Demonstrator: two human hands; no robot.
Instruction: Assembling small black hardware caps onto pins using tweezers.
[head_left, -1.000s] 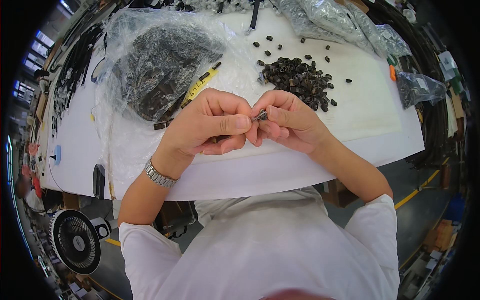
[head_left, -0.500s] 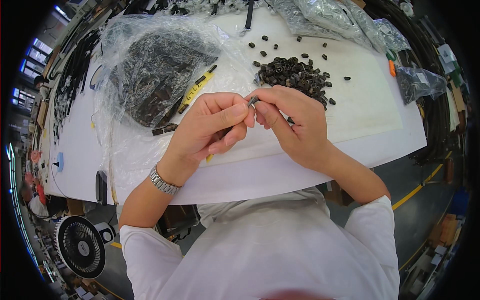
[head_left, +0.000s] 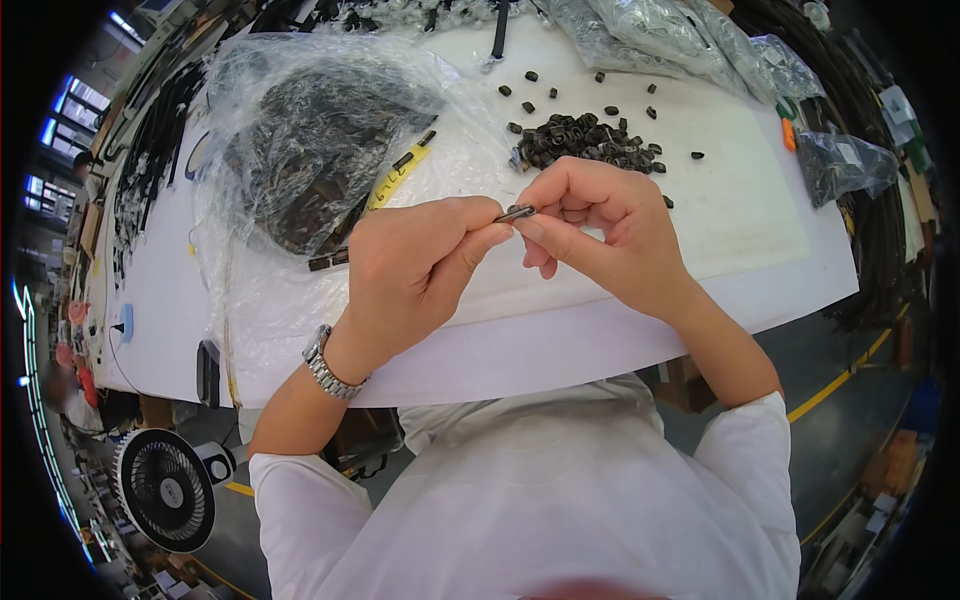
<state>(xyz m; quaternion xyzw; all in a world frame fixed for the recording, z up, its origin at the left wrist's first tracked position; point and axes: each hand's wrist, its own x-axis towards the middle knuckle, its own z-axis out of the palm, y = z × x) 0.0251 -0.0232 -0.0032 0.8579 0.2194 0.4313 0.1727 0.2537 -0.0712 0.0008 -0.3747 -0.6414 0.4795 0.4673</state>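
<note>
Over the near half of the white table, my left hand (head_left: 415, 262) and my right hand (head_left: 618, 228) meet fingertip to fingertip. Between them is a small dark piece with a shiny metallic edge (head_left: 516, 213), pinched by thumb and forefinger on each side. Its exact kind is too small to make out, and the fingertips cover its ends. Just beyond my right hand lies a heap of small black ring-like pieces (head_left: 575, 140), with several strays around it. To the left, a clear plastic bag (head_left: 320, 130) holds many dark pieces.
A yellow strip with handwriting (head_left: 402, 172) lies by the bag, with short dark pieces along it. Clear bags (head_left: 650, 35) crowd the far right, near an orange-handled tool (head_left: 788, 134). Black straps (head_left: 150, 165) hang along the left edge. A fan (head_left: 165, 490) stands below left.
My left hand has turned over, its back now upward, with its fingers folded under. My right fingers have curled and shifted slightly. The small piece now lies more level between both hands.
</note>
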